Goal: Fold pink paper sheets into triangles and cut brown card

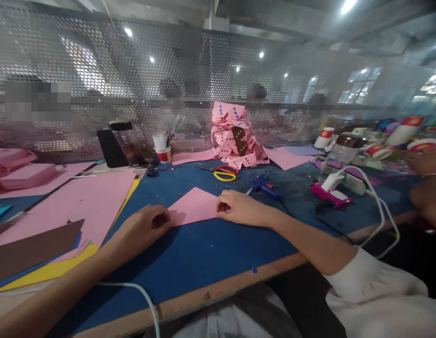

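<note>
A pink sheet of paper [195,206] with a peaked top edge lies on the blue table between my hands. My left hand [152,223] pinches its left corner, thumb and fingers curled together. At the opposite corner my right hand [235,206] has its fingers closed on the paper. Beyond the sheet lie scissors [225,175] with red and yellow handles. A blue glue gun [263,187] rests just past my right hand. Farther back stands a crumpled stack of pink paper pieces [235,136] with blue, brown and yellow dots.
Pink, brown, blue and yellow sheets [77,206] overlap at left, near pink folded boxes [29,176]. A paper cup [164,152] and a dark-lidded jar [128,145] stand behind. At right are a magenta power strip [330,195] with a white cable and another person's arm [429,197].
</note>
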